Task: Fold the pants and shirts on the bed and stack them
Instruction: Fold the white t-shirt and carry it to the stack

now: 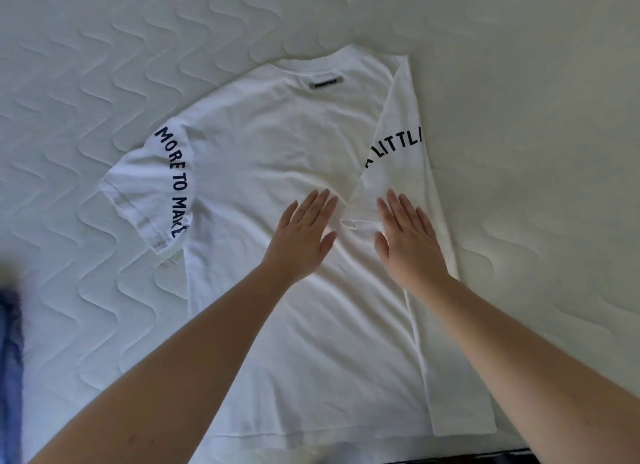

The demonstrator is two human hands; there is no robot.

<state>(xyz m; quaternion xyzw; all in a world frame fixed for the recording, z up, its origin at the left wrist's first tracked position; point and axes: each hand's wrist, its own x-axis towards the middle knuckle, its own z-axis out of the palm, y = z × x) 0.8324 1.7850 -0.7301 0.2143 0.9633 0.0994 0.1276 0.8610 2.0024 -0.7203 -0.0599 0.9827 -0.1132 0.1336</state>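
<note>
A white T-shirt (277,158) with dark lettering lies spread flat on the bed, collar at the far side. Its right side and sleeve are folded inward over the body; the left sleeve (152,193) lies spread out to the left. My left hand (304,235) rests flat on the middle of the shirt, fingers straight. My right hand (408,238) presses flat on the folded-over right part, fingers straight. Neither hand grips any cloth.
The white quilted mattress (104,65) stretches all round the shirt. A blurred blue garment (10,359) shows at the lower left edge. The bed's near edge (485,455) runs along the bottom, just below the shirt's hem.
</note>
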